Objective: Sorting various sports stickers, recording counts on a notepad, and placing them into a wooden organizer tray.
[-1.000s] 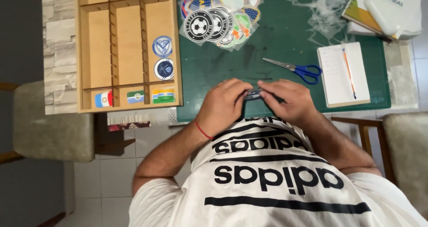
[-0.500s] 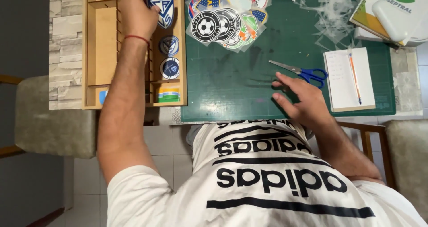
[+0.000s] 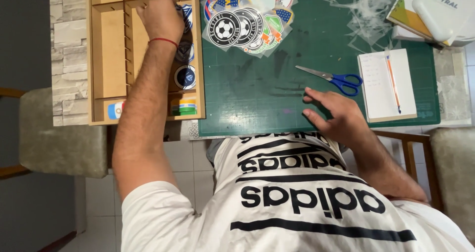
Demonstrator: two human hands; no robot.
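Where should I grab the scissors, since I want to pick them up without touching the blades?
Take the scissors by the blue handle loops, the end nearest the notepad. They lie flat on the green mat, closed blades pointing away from it, toward the badges. The right hand, just below them, is closest, so come from that side.

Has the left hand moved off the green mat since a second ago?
Yes. The left hand has gone from the green cutting mat out to the wooden divided tray, holding a sticker there.
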